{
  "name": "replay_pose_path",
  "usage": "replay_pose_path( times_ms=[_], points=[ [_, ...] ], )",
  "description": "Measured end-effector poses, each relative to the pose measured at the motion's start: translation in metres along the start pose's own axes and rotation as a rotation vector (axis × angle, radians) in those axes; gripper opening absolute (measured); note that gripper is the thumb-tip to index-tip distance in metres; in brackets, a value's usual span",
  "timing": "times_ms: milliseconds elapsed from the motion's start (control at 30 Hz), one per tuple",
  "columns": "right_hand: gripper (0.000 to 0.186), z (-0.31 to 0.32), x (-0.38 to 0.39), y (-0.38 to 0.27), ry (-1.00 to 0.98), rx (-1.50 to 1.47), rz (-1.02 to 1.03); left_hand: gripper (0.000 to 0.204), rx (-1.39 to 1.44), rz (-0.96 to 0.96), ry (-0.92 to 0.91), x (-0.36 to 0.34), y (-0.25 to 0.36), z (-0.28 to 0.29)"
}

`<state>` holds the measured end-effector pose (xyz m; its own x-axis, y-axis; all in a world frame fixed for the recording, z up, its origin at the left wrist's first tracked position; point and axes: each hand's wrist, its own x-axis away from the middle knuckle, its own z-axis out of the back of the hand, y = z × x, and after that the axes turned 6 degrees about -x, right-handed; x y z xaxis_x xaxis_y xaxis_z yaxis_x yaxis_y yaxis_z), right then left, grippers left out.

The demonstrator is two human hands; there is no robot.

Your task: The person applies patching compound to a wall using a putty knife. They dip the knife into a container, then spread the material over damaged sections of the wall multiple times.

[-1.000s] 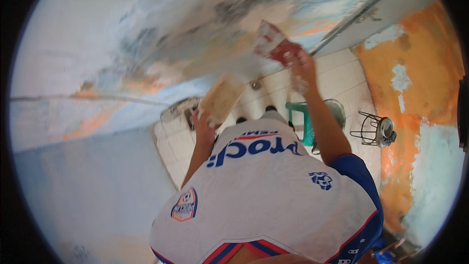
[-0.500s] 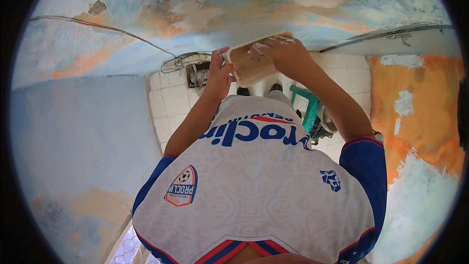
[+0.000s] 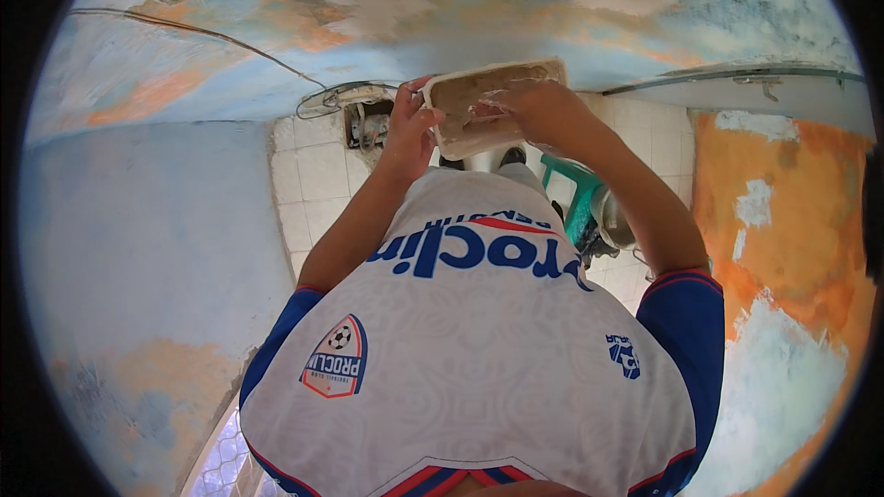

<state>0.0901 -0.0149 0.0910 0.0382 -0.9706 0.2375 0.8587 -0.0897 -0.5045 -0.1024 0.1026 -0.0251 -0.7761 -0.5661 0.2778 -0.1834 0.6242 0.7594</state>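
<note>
My left hand [image 3: 411, 133] grips the left end of a shallow rectangular tub [image 3: 458, 98], thumb over the rim and fingers behind it. The tub is beige, with smears of pale paste inside, and is held up in front of the wall. Inside its right part is my right hand [image 3: 536, 110], fingers bent together and coated with whitish paste. Whatever these fingers hold is too small and smeared to make out.
A patchy blue, orange and grey wall [image 3: 442, 9] rises just ahead, with a loose cable [image 3: 212, 35] along it. Beside a hole [image 3: 368, 126] lies tiled floor [image 3: 318, 170]. A green plastic stool [image 3: 580, 198] and a round metal pot [image 3: 614, 221] stand at right.
The tub has tipped so more of its inside shows. My right hand has moved slightly down, from the far rim into the tub. My left hand keeps its grip.
</note>
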Motion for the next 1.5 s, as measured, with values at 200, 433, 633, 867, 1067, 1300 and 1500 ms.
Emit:
replay_pose_path(
  times_ms=[200,433,633,867,1067,1300,1500],
  points=[
    [0.036,0.0,0.025,0.03,0.039,-0.247,-0.074,0.057,-0.029,0.167,-0.041,-0.003,-0.027,-0.004],
    [0.032,0.03,0.065,0.063,0.304,-0.656,-0.377,0.06,-0.069,0.219,-0.021,-0.014,-0.047,-0.025],
    [0.029,0.031,0.098,0.092,0.395,-0.589,-0.212,0.061,-0.176,0.191,-0.039,-0.017,-0.042,-0.061],
    [0.041,0.006,0.106,0.103,0.256,0.103,0.01,0.06,-0.18,0.097,-0.044,-0.014,-0.046,-0.121],
    [0.042,0.014,0.129,0.116,0.175,0.151,0.021,0.058,-0.121,0.007,-0.061,0.0,-0.064,-0.165],
    [0.042,0.005,0.168,0.136,0.041,0.007,0.098,0.055,0.012,0.019,0.043,0.016,-0.11,-0.197],
    [0.046,0.004,0.184,0.161,0.199,0.037,0.108,0.058,0.027,-0.067,0.086,0.02,-0.129,-0.206]
  ],
)
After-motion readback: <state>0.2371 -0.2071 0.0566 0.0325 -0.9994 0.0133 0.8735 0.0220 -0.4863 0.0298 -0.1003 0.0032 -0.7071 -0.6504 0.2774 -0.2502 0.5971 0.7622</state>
